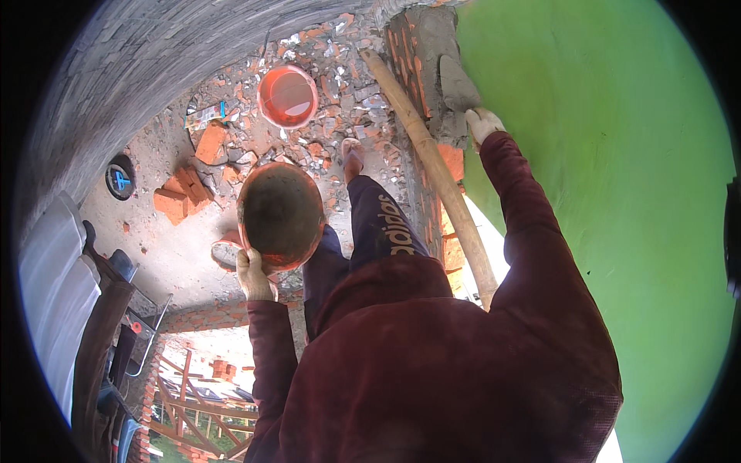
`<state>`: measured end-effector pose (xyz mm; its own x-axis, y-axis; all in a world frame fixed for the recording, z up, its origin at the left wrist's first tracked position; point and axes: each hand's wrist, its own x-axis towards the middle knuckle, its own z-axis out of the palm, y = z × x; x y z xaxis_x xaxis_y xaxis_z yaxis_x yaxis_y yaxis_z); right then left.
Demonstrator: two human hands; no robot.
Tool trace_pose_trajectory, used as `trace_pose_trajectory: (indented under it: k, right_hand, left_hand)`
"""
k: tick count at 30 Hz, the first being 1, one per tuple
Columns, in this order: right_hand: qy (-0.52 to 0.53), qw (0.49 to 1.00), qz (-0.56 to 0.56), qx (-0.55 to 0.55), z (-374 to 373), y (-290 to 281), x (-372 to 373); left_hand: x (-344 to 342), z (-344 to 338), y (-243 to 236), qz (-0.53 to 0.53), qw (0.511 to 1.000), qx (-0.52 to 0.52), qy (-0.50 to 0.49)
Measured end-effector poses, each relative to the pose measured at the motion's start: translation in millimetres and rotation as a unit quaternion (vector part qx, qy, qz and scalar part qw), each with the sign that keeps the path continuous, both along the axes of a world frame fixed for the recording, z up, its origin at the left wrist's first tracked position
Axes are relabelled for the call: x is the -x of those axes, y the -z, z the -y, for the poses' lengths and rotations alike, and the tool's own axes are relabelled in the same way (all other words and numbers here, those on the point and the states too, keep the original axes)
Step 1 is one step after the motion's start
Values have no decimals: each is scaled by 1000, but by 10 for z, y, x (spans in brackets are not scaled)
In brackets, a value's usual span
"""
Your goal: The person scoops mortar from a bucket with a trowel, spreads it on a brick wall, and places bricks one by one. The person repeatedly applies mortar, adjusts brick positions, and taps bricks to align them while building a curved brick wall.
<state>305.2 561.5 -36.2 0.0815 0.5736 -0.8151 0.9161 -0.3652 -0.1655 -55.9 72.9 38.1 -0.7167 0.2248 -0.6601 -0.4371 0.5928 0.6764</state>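
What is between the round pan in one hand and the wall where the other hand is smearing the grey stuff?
In the head view, the person's leg and a slanted bamboo pole lie between the pan in the left hand and the brick wall.

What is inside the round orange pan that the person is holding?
The round orange pan, gripped at its rim by the left hand, shows a dark grey, mortar-smeared inside. No heap shows in it. The pan hides the rubble floor beneath it.
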Motion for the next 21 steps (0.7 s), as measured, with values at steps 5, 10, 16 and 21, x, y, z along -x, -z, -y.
trace_pose_trajectory:
  k: [5, 10, 16, 21]
  right_hand:
    - [-158, 978, 49, -123, 646, 805, -943]
    - [-172, 976, 99, -93, 1008, 124, -948]
    - [-266, 950, 50, -158, 961, -748, -493]
    - [-385, 894, -163, -162, 1523, -1051, 543]
  left_hand:
    - [104, -261, -202, 19, 998, 5, 52]
    - [223, -224, -33, -9, 995, -43, 85]
    - [278, -400, 79, 6, 994, -38, 102]
    - [366, -497, 323, 17, 988, -70, 140]
